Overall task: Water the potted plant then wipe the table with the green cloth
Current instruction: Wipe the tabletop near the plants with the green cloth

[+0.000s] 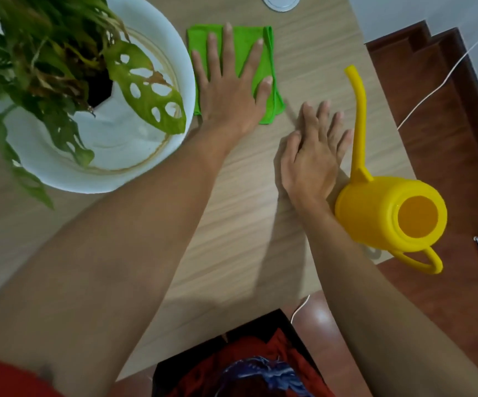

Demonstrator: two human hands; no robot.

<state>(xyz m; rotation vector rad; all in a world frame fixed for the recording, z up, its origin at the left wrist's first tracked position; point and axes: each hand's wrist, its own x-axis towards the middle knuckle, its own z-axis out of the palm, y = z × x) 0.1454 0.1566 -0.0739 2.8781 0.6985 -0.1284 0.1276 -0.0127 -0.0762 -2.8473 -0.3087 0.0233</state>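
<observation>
The left hand (226, 90) lies flat on the green cloth (260, 64), with its fingers spread wide and pressing down. The cloth is folded and sits on the wooden table (246, 224). Just to the left of that hand is the potted plant (60, 67), in a big white bowl (157, 32). The right hand (312, 156) rests open and flat on the bare table, holding nothing. It is near the left hand but not touching it. Right beside the right hand, on its right, stands the yellow watering can (375, 219), with its long spout pointing away.
</observation>
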